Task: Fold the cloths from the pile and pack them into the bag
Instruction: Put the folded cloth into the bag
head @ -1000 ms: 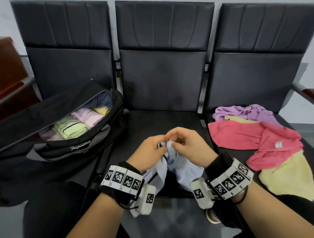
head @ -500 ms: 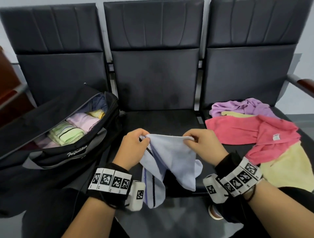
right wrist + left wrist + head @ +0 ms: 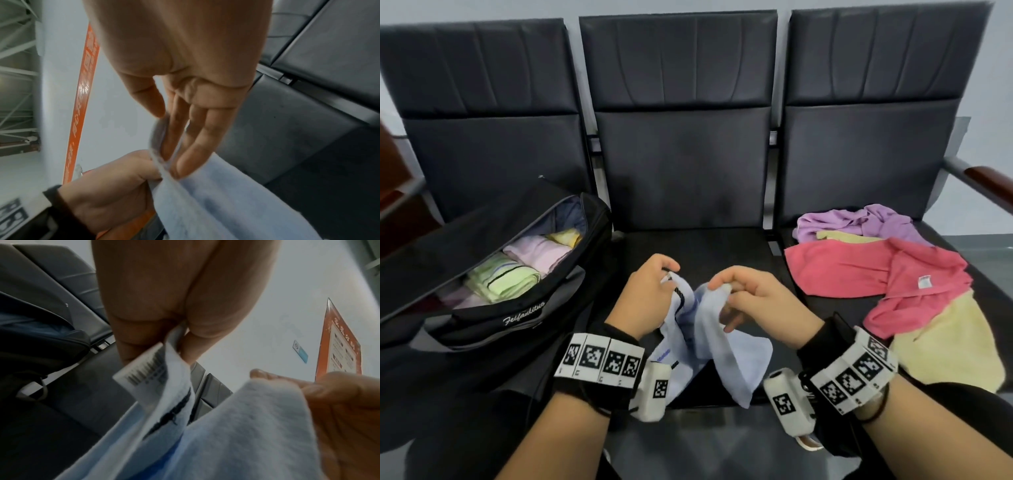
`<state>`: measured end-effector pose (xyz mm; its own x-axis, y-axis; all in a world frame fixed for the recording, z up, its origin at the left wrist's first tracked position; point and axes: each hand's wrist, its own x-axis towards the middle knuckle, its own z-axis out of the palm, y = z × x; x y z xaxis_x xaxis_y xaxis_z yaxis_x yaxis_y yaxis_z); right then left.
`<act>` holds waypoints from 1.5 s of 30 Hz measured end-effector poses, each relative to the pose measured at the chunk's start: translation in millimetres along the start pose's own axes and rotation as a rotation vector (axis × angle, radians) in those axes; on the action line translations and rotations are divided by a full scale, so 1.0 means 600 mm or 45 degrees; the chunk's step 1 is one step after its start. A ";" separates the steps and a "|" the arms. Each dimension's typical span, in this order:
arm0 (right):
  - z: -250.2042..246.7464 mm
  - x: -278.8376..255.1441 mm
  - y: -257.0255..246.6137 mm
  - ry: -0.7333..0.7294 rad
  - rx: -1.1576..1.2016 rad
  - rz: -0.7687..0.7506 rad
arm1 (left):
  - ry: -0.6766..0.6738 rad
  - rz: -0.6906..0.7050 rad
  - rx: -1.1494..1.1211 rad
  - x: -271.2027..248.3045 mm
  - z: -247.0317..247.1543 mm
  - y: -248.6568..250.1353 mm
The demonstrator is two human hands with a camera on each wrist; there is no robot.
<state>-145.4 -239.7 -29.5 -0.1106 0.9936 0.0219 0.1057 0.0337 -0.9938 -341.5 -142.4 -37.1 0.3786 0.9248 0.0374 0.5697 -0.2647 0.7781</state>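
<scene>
We pinch top corners of the soft pale-blue terry cloth (image 3: 709, 329) w/ left hand (image 3: 645, 301) & right hand (image 3: 753, 301), over middle black padded seat (image 3: 705, 246); open black bag (image 3: 493, 308) left.

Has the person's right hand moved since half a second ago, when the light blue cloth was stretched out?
Yes. The right hand has come in toward the left hand, away from the pink cloth, so the light blue cloth now sags between them.
</scene>
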 end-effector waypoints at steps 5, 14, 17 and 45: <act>0.023 0.012 0.009 -0.180 -0.253 -0.051 | -0.085 -0.003 0.028 -0.011 0.005 -0.013; 0.049 0.041 -0.009 0.077 -0.612 -0.414 | 0.073 0.112 -0.317 -0.041 -0.021 0.007; 0.054 0.040 -0.012 0.114 -0.707 -0.420 | 0.065 0.144 -0.395 -0.049 -0.024 0.012; 0.026 0.039 0.042 -0.091 -1.031 -0.150 | 0.321 0.349 -0.109 -0.069 -0.050 0.005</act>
<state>-160.5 -217.2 -55.6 -0.2251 0.9704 0.0873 0.7668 0.2317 -0.5985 -377.3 -173.3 -17.3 0.3109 0.8638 0.3965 0.4053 -0.4979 0.7667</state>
